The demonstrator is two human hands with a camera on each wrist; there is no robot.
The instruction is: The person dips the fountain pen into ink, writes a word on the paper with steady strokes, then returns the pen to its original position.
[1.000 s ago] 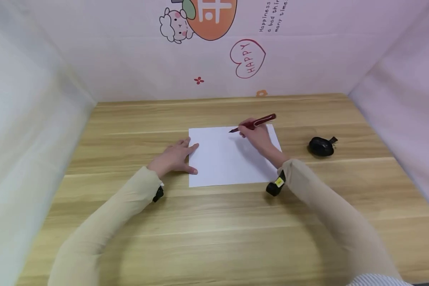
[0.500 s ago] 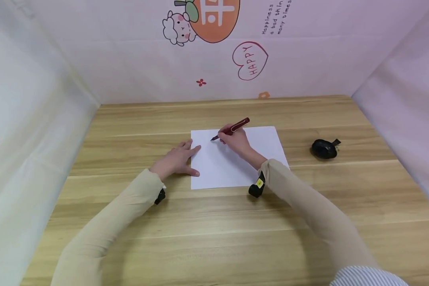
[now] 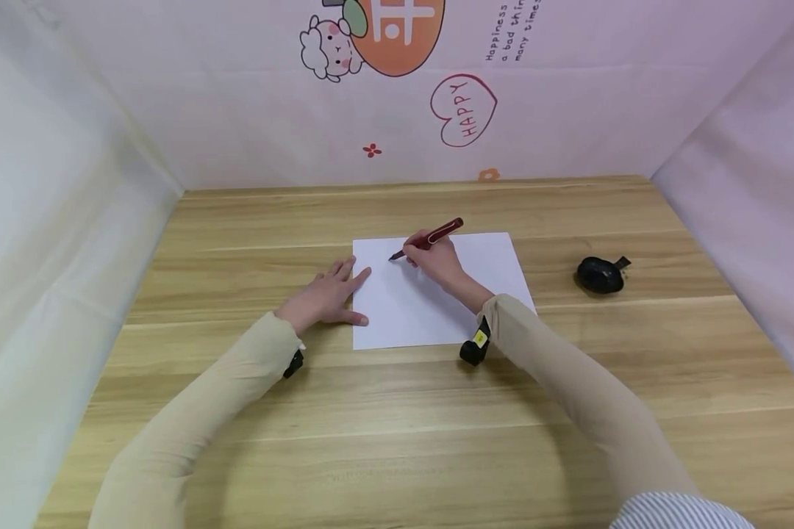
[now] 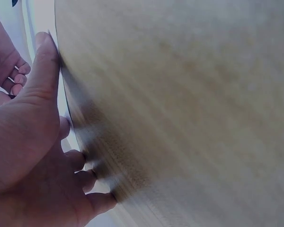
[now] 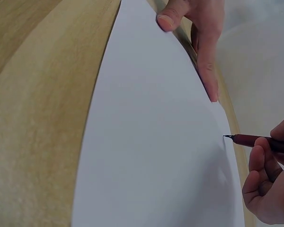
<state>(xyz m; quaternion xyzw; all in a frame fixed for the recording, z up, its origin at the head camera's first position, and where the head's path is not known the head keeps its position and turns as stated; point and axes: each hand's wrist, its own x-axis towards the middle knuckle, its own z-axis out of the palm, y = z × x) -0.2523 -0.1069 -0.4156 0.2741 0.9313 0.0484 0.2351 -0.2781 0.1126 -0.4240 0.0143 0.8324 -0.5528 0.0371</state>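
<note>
A sheet of white paper (image 3: 397,319) lies flat on the wooden table. My left hand (image 3: 326,297) rests at its left edge with fingers spread, thumb and index fingertips over the paper. The left wrist view shows that same hand (image 4: 26,137) with its thumb along the paper's edge. Between thumb and fingers, my right hand (image 3: 437,262) pinches a dark red fountain pen (image 3: 445,229). In the right wrist view the pen's (image 5: 246,140) nib is right at the paper's surface, near the far edge. No marks show on the sheet.
To the right of the paper sits a small black rounded object (image 3: 599,275) with a short tab. Behind the wooden table (image 3: 384,433) hangs a printed cloth (image 3: 251,125), and white cloth walls (image 3: 59,242) stand at both sides.
From one second ago, my right hand has moved left and slightly nearer with the fountain pen, then stayed put over the last half second. The left hand keeps its place.
</note>
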